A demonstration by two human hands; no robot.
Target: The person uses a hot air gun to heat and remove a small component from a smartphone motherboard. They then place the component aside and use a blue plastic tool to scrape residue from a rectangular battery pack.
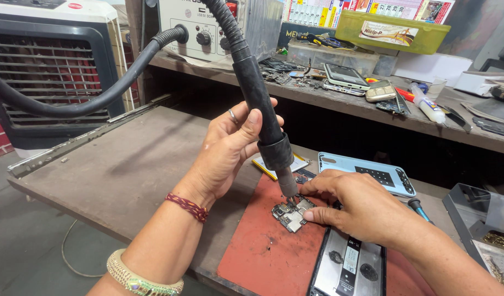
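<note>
Nearest the lens, 2 bare hands work over 1 red mat point(257, 252). Left hand point(230, 148) is wrapped tight around 1 black hot-air wand point(257, 93), nozzle aimed down at 1 small circuit board point(292, 214) on the mat. Right hand point(356, 205) pinches the board's edge. 1 opened phone point(348, 268) lies beside it, 1 pale blue back cover point(372, 172) behind the board. Hose crosses the bench.

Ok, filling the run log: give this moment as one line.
left hand: grips hot-air wand | nozzle: over board | right hand: steadies board | mat: under board
</note>
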